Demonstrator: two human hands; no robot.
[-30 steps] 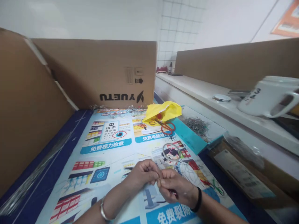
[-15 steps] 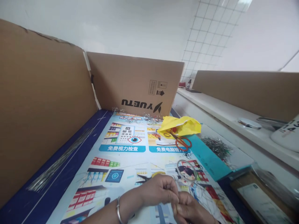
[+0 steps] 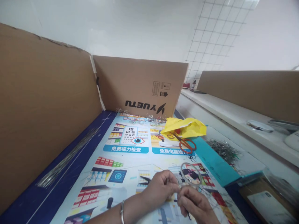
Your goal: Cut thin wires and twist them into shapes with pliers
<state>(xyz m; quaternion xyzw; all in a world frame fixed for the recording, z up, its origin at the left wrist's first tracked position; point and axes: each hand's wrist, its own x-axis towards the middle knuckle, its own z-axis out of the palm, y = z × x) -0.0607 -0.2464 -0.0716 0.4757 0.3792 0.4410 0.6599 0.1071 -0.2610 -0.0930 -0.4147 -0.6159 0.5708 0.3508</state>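
Observation:
My left hand (image 3: 161,188) and my right hand (image 3: 195,203) meet low in the view, over a printed poster (image 3: 130,161) that covers the table. Both are closed in a pinch, fingertips touching each other around something thin, possibly a wire, too small to make out. A silver bangle (image 3: 121,212) sits on my left wrist. A clear ring (image 3: 191,174) lies on the poster just beyond my fingertips.
Red-handled scissors (image 3: 185,144) and a yellow bag (image 3: 184,127) lie further back. A heap of small metal pieces (image 3: 223,149) sits to the right on a teal sheet. Long thin rods (image 3: 67,158) lie at left. Cardboard walls (image 3: 46,102) enclose the left and back.
The view has swung up and left, so the white mug on the right shelf has left the view. My hands stay pinched together and now sit lower in the picture.

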